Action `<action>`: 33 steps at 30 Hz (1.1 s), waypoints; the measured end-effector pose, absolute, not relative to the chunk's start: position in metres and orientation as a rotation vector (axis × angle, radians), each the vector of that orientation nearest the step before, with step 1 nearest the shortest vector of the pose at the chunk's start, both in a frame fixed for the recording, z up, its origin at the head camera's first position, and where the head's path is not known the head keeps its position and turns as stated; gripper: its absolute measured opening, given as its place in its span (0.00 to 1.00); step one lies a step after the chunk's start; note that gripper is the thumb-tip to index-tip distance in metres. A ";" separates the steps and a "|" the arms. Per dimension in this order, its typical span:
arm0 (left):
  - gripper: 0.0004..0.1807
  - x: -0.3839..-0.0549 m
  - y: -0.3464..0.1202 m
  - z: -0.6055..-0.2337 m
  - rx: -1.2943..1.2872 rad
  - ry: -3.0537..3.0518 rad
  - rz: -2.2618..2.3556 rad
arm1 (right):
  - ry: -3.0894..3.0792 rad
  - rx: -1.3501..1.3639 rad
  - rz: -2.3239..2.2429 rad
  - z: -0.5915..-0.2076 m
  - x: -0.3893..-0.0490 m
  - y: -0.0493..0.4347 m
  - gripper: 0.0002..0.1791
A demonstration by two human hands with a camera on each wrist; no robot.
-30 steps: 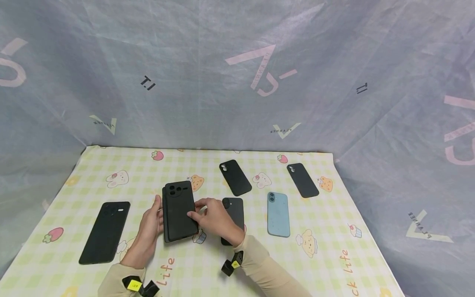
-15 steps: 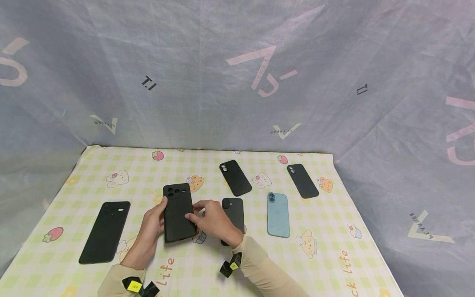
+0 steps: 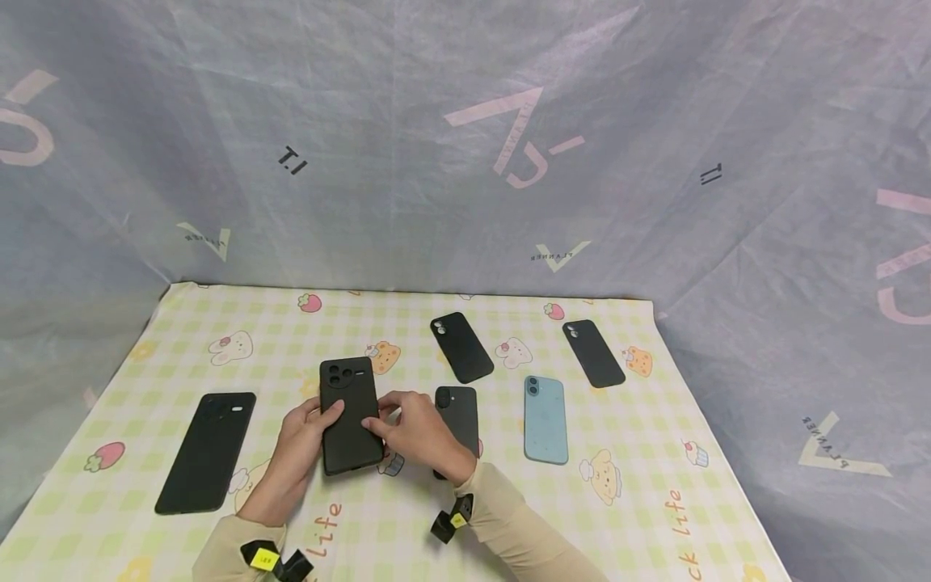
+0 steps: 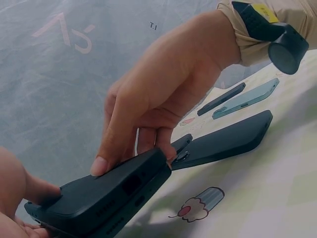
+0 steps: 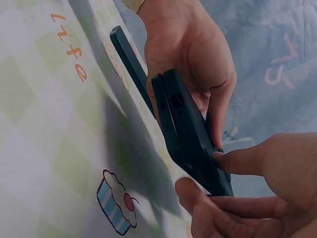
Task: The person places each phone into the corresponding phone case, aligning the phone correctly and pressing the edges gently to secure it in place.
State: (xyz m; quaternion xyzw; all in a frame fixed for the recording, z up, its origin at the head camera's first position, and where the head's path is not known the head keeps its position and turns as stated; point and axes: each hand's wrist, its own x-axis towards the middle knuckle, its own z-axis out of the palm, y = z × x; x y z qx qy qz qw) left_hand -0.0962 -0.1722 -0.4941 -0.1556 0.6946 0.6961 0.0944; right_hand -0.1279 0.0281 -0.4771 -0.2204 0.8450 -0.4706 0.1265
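Observation:
A black phone case (image 3: pixel 351 440) with camera cutouts lies over a dark phone (image 4: pixel 144 197), both held back side up above the table. The wrist views show them as two layers, with a narrow gap along the end that has the port opening. My left hand (image 3: pixel 300 440) grips their left side, thumb laid across the case's back and fingers hidden underneath. On the right edge my right hand (image 3: pixel 422 427) pinches the pair, its thumb on the case and its other fingers at the side and below. The phone is covered by the case in the head view.
To the left lies a large black phone or case (image 3: pixel 206 457). A dark phone (image 3: pixel 463 412) sits partly behind the right wrist, a light blue phone (image 3: pixel 545 420) right of it. Two black cases (image 3: pixel 461 347) lie farther back on the checked tablecloth (image 3: pixel 655 525).
The case has shifted left and now lines up over the phone, which earlier stuck out along the left side. My left thumb has moved from the edge onto the case's back.

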 end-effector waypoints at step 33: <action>0.33 -0.095 -0.174 -0.486 -0.484 1.965 2.278 | 1.926 -0.418 -1.727 -0.493 -0.124 0.028 0.07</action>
